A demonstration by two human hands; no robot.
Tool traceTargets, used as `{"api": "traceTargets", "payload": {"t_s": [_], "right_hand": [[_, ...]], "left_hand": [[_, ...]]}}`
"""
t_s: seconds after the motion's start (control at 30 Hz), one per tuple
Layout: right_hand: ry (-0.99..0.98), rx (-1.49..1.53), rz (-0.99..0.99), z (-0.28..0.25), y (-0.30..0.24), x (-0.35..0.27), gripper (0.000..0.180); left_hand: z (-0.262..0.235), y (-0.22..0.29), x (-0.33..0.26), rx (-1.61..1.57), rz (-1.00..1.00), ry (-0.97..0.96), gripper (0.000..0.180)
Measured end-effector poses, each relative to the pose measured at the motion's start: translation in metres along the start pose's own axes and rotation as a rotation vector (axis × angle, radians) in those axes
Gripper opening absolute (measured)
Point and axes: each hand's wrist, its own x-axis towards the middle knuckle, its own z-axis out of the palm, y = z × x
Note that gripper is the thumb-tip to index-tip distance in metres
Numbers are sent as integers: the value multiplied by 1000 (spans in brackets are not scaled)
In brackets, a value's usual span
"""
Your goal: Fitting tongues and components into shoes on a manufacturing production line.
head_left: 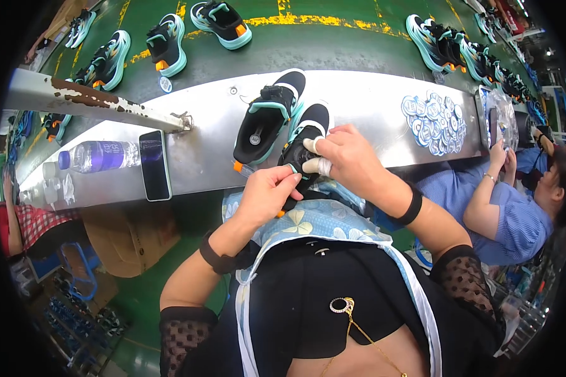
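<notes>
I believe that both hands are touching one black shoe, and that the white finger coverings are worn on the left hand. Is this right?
Not quite: the white finger coverings are worn on the right hand, not on the left hand, as the head view shows. Both hands are indeed touching one black shoe.

Bright light (strong fisheye distortion)
</notes>
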Motion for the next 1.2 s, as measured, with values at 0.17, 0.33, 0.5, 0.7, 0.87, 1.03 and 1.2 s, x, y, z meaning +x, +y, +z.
{"api": "traceTargets", "payload": {"t_s": [0.17, 0.33, 0.5, 0.7, 0.87, 1.03, 1.2], "right_hand": [[-394, 198, 161, -42, 17, 36, 30], [-126, 146, 109, -40, 50, 96, 59], [-209, 184, -63, 18, 35, 117, 67], [-313, -161, -47, -3, 10, 103, 46], [-209, -75, -39, 13, 19, 97, 44], [-144, 211, 3, -6, 25, 86, 22], [36, -107, -22, 12, 11, 77, 28]], "left_hand": [[-15, 13, -8, 81, 170, 2, 20], [-61, 21, 15, 358, 539, 691, 19], [-70, -11, 67, 441, 352, 690, 19], [-74, -7, 68, 128, 257, 556, 19], [-56, 23, 36, 209, 354, 499, 22], [-56, 12, 41, 119, 250, 284, 22], [-45, 13, 32, 419, 436, 484, 21]]}}
